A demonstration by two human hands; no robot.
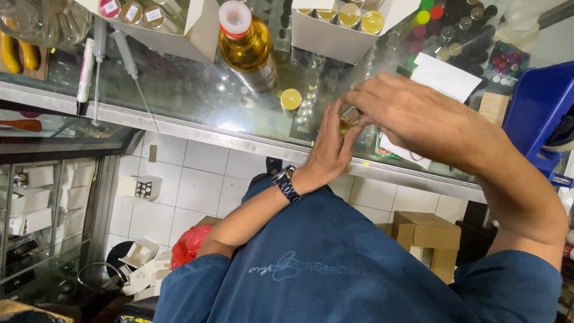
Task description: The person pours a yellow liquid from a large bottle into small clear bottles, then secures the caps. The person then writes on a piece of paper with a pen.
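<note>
My left hand (330,146), with a dark wristwatch (286,183) on the wrist, grips a small glass vial (348,118) of yellow liquid from below. My right hand (402,110) comes from the right and closes its fingers over the vial's top. Both hands meet above the near edge of a glass counter (197,98). A small vial with a yellow cap (291,100) stands just left of the hands. A large bottle of golden liquid (247,46) with a white cap stands farther back.
Two white boxes of capped vials (344,24) (158,21) stand at the counter's back. Two syringes (89,63) lie at the left. White paper (445,76), coloured caps (454,30) and a blue bin (538,110) are at the right. Cardboard boxes (427,236) sit on the tiled floor below.
</note>
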